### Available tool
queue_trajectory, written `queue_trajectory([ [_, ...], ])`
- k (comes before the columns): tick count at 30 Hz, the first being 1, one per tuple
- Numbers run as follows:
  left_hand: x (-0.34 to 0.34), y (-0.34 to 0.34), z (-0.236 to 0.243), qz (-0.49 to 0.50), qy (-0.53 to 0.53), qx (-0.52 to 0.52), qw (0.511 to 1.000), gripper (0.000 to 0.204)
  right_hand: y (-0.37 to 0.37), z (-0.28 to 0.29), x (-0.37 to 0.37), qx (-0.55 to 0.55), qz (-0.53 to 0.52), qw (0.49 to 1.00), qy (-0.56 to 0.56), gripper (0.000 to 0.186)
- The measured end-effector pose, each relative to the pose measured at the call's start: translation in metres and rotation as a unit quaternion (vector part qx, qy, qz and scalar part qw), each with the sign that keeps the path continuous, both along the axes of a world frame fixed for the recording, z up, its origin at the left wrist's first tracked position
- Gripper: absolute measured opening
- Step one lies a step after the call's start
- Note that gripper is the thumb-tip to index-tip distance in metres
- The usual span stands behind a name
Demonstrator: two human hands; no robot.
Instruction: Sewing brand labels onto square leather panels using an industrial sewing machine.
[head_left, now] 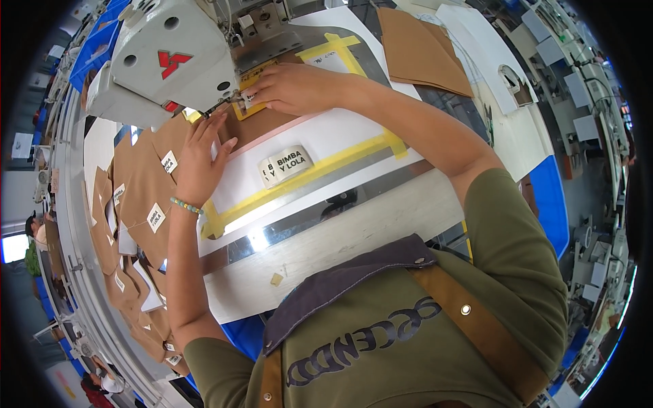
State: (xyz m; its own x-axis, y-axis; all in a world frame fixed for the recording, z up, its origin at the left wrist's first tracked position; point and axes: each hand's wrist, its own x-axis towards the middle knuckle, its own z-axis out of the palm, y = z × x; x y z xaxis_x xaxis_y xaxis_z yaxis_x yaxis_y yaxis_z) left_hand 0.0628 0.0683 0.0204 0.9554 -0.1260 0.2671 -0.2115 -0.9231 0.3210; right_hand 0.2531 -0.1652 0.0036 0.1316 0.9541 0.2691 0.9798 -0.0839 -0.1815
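At the head of a white sewing machine (pixel 170 61), both hands rest over a brown panel (pixel 262 128) lying on the work plate. My left hand (pixel 204 151) is at the panel's left end, fingers stretched and thumb apart, close to the needle area. My right hand (pixel 296 90) reaches in from the right, its fingers lying over a small yellow-edged frame (pixel 248 112) with a white label partly visible under the fingertips. Nearer to me, a short stack of white printed labels (pixel 289 165) lies on a white sheet (pixel 333 151) bordered with yellow tape.
Many brown pieces with white labels (pixel 139 197) are heaped on the left. Brown panels (pixel 422 47) and a white sheet with a metal part (pixel 510 85) lie at the far right. Blue bins (pixel 549 204) stand at the table's sides. A scrap (pixel 276 279) lies near the front edge.
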Motion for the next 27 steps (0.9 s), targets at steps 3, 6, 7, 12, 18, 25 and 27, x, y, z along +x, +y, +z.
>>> queue_trajectory([
  [3, 0.004, 0.005, -0.003, -0.018, -0.009, 0.02, 1.0, 0.048, 0.004, -0.005, 0.005, 0.027, 0.0, 1.0, -0.004, 0.033],
  [6, 0.009, 0.006, -0.007, -0.043, -0.041, 0.043, 0.997, 0.047, 0.006, -0.009, 0.006, 0.046, -0.006, 0.999, -0.005, 0.033],
  [7, 0.008, 0.006, -0.008, -0.036, -0.031, 0.034, 0.998, 0.047, 0.006, -0.01, 0.006, 0.053, -0.008, 0.999, 0.005, 0.033],
  [12, 0.015, 0.013, -0.018, -0.048, -0.046, 0.034, 0.997, 0.049, 0.007, -0.015, 0.013, 0.048, 0.024, 0.998, 0.022, 0.033],
  [18, 0.005, 0.009, -0.007, -0.031, -0.032, 0.02, 0.999, 0.052, -0.052, 0.025, 0.101, 0.335, -0.263, 0.905, 0.01, 0.031],
  [25, 0.003, -0.002, 0.002, -0.046, -0.013, 0.015, 0.999, 0.06, -0.182, 0.023, 0.259, 0.304, -0.637, 0.707, -0.032, 0.054],
  [27, 0.003, -0.007, 0.004, -0.046, -0.017, 0.018, 0.999, 0.06, -0.206, 0.02, 0.271, 0.269, -0.645, 0.715, -0.005, 0.059],
])
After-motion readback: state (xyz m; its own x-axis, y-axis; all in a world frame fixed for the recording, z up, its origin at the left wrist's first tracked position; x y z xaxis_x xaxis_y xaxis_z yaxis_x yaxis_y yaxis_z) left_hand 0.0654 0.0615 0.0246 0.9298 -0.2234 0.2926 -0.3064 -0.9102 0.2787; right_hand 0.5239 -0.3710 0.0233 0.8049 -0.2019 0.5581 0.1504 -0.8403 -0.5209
